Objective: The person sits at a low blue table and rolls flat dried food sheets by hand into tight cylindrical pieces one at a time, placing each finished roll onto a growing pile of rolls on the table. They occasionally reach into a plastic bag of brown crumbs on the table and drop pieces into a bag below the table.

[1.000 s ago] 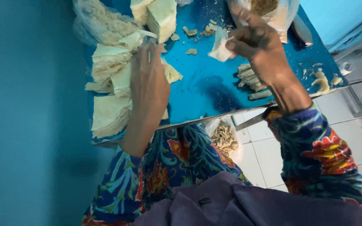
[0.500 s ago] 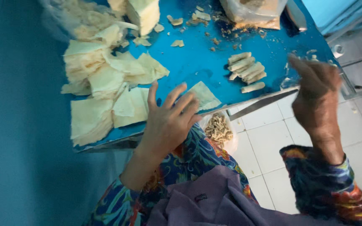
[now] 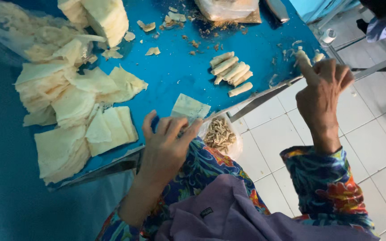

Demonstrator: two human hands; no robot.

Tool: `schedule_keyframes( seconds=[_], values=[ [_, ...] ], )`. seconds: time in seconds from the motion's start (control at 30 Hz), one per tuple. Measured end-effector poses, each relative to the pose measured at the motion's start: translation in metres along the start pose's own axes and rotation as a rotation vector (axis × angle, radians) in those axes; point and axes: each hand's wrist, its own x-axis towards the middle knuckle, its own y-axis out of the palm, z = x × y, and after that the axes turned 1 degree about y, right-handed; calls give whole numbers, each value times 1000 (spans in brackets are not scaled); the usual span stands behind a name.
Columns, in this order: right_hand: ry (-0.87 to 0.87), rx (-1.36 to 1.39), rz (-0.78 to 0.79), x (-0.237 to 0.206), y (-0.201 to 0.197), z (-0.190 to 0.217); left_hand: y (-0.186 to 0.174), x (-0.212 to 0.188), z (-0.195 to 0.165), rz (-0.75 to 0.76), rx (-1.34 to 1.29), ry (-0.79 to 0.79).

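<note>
Left hand (image 3: 168, 143): rests at the near edge of the blue worktop (image 3: 179, 76), fingers spread wide; its fingertips touch the near edge of a single wrapper square (image 3: 190, 107); nothing is gripped.
Right hand (image 3: 322, 89): raised off the right edge of the worktop, fingers curled narrow, forefinger up; whether paste or a scrap sits on the fingertip cannot be told.
Wrapper square: pale, thin, flat, slightly creased; lies alone near the near edge, between the wrapper heap and the finished rolls.
Step in hand, judged: laying out one sheet for rolling. It goes best if the left fingertips pin only the near edge, keeping the sheet flat and fully on the worktop, so that the thin sheet does not tear or slide off.
Wrapper heap (image 3: 72, 107): loose cream squares, overlapping, on the left.
Finished rolls (image 3: 231, 71): small pale cylinders, side by side, right of centre.
Bag of filling (image 3: 220, 134): clear plastic, brownish strips inside, just below the near edge.
Crumbs (image 3: 193, 44): scattered on the far side.
</note>
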Motion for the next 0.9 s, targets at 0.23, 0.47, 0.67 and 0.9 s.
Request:
schedule_keyframes(
  seconds=[0.23,0.47,0.67,0.9],
  values=[
    [71,377,99,28,-47,35,-6,-13,4,-54,59,-21],
    [-431,567,265,55,-49,145,4,-17,13,-69,76,49],
    [-602,402,244,69,-44,183,5,-16,11,-102,38,57],
    [-823,-175,96,74,-43,181,12,-18,9,-123,19,49]
  ],
)
